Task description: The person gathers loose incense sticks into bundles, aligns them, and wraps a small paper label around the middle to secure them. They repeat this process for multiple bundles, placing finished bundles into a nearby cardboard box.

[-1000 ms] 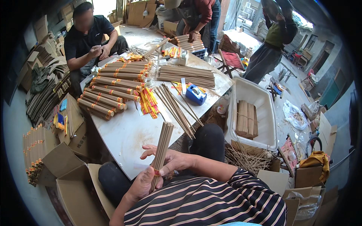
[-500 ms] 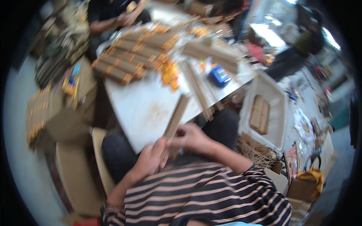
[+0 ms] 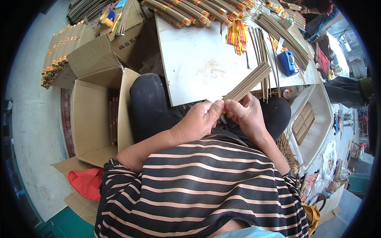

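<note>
A bundle of brown incense sticks (image 3: 250, 80) slants up and to the right over the near edge of the white table (image 3: 190, 63). Its lower end is gripped by my left hand (image 3: 200, 118), thumb pressed against the sticks. My right hand (image 3: 249, 116) closes round the same end, its thumb meeting the left one. A sliver of yellow paper shows between the hands; the rest is hidden by the fingers. Red-and-yellow label strips (image 3: 237, 36) lie on the table beyond, near loose incense sticks (image 3: 258, 47) and a blue tape dispenser (image 3: 287, 63).
Labelled incense bundles (image 3: 186, 12) are stacked at the table's far side. An open cardboard box (image 3: 93, 115) stands on my left, bundles inside; another labelled stack (image 3: 59, 53) lies farther left. A white foam box (image 3: 321, 131) holding brown bundles is at my right, beside a person's dark-trousered leg (image 3: 345, 91).
The view has swung and is sharper now. Both hands still grip the bundle, which leans farther right; the right hand has come round nearer its lower end.
</note>
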Demonstrator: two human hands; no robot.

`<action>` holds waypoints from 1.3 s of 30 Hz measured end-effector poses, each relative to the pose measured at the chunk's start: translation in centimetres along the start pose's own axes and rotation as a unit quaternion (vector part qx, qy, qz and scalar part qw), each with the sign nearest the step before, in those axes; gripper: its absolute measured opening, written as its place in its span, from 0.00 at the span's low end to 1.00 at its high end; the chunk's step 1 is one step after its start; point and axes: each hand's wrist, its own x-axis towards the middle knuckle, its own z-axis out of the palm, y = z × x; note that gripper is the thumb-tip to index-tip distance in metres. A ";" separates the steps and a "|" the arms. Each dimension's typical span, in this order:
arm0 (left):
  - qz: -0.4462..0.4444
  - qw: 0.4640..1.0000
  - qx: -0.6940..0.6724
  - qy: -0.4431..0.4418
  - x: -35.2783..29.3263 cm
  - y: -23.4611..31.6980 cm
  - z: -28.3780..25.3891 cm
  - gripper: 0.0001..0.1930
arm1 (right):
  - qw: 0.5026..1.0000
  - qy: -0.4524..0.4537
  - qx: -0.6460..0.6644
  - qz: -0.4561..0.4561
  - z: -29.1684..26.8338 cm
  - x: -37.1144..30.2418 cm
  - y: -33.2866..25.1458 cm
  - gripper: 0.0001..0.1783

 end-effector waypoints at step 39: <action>0.251 0.832 0.476 0.132 0.9 -0.4 0.4 0.34 | 0.993 -0.088 -0.053 -0.065 -1.1 1.8 -1.2 0.22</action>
